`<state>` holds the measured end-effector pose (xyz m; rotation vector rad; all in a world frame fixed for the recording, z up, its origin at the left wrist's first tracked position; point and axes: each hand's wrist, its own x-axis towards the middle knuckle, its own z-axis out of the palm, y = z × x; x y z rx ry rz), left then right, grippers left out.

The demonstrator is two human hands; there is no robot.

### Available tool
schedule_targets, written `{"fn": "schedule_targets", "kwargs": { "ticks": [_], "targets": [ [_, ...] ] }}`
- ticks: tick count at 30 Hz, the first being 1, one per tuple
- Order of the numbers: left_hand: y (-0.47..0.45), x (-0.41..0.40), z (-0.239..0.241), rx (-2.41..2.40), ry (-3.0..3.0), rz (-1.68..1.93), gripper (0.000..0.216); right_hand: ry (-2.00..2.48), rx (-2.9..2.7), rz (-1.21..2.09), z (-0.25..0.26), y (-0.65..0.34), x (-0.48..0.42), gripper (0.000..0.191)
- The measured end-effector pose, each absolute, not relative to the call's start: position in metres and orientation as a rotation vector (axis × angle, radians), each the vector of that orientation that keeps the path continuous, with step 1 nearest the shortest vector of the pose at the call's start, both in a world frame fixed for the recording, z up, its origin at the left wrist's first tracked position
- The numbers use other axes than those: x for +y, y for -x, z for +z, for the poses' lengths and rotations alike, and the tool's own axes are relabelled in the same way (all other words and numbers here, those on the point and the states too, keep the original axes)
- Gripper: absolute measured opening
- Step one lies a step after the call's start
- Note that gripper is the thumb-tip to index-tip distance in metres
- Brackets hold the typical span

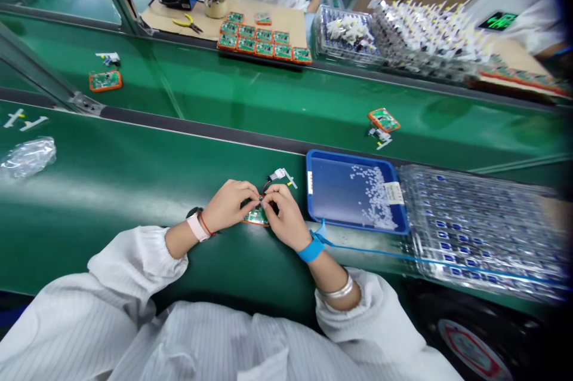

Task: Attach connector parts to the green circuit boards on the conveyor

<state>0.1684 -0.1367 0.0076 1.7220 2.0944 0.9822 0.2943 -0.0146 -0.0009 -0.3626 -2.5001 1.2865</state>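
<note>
Over the green bench (102,202), our left hand (229,205) and right hand (286,218) hold a nearly closed grip on a small circuit board (256,220), which rests on the bench between them. A thin red wire (264,189) loops up to a white plug (278,174), just beside a blue tray (353,157) of small white pieces.
</note>
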Motion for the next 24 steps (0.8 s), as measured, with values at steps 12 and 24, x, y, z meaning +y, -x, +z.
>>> {"fn": "schedule_targets", "kwargs": {
  "ticks": [12,24],
  "targets": [
    [-0.164,-0.130,0.012,2.031,-1.633,1.070,0.012,0.342,-2.489,1.280,-0.002,-0.290,-0.015,0.014],
    [-0.162,-0.133,0.013,2.029,-1.700,0.972,0.015,1.124,-2.232,0.567,-0.007,-0.356,0.158,0.015]
  ]
}}
